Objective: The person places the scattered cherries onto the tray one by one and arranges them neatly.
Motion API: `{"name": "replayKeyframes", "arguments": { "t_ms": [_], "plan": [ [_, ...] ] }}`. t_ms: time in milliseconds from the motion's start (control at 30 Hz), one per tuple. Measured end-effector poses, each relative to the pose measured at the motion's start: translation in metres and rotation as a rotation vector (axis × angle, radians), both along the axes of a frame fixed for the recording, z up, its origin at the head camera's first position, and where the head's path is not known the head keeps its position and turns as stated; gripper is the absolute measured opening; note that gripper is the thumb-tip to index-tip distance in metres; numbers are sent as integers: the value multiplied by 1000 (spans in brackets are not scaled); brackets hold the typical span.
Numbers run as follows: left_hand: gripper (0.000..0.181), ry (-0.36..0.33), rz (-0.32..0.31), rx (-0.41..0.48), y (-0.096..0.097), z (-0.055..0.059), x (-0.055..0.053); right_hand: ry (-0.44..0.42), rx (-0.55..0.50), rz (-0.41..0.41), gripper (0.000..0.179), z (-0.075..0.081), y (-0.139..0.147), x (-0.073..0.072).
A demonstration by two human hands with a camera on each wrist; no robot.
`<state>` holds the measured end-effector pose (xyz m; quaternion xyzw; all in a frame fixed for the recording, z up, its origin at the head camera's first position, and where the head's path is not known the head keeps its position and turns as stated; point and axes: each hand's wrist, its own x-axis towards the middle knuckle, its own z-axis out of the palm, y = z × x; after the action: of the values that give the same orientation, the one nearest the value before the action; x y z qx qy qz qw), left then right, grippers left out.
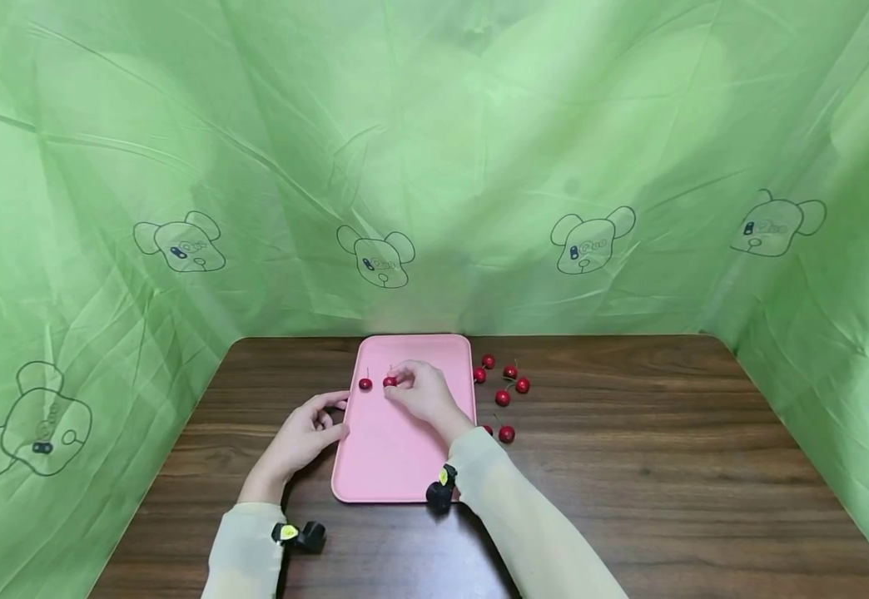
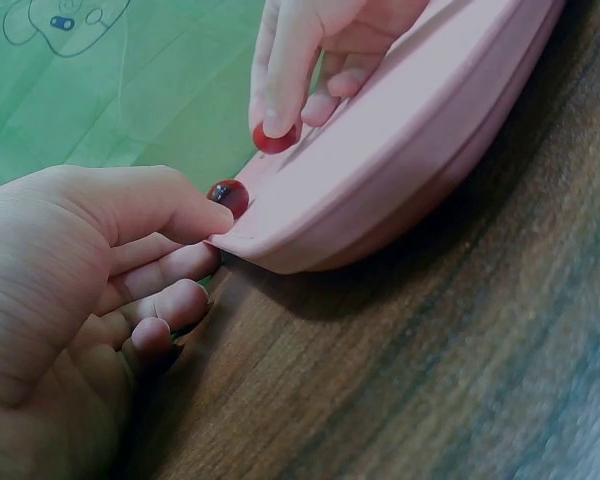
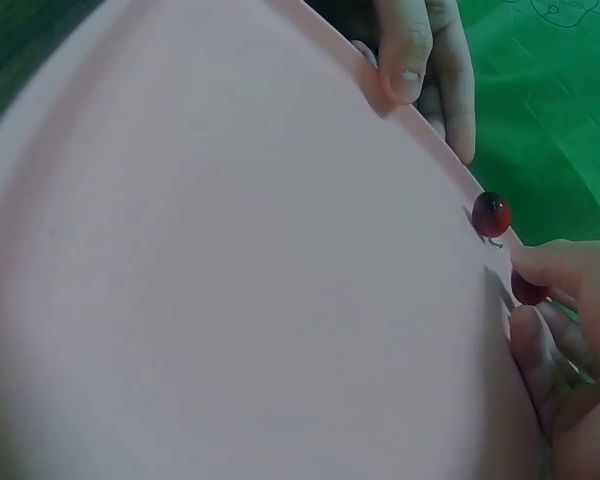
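A pink tray (image 1: 397, 466) lies on the table. My right hand (image 1: 421, 391) is over its upper part, pinching a red cherry (image 1: 389, 382) between thumb and fingers. Left of that, a second cherry (image 1: 364, 384) sits inside the tray near the left rim, its stem pointing away. My left hand (image 1: 301, 434) holds the tray's left edge. In the right wrist view, the left thumb (image 3: 405, 85) lies over the rim and the other fingers are outside it. The left wrist view shows the pinched cherry (image 2: 276, 137) low over the tray surface.
Several cherries (image 1: 504, 398) lie on the dark wooden table (image 1: 629, 466) right of the tray, some with stems; one (image 1: 488, 430) is partly hidden by the right arm. A green curtain (image 1: 479, 166) with bear-head drawings hangs behind the table and at both sides.
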<state>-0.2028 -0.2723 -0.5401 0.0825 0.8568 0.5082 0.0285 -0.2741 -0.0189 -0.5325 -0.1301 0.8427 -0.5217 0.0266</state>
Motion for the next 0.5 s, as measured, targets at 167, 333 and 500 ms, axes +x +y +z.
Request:
{"name": "replayKeyframes", "arguments": {
  "t_ms": [167,333,500],
  "plan": [
    [55,2,-3,6,1,0,0,-3,22,-2,22,1,0,1],
    [55,0,-7,9,1,0,0,-3,28,4,24,1,1,2],
    [55,1,-4,22,0,0,0,-9,41,6,24,2,1,2]
  ]
}}
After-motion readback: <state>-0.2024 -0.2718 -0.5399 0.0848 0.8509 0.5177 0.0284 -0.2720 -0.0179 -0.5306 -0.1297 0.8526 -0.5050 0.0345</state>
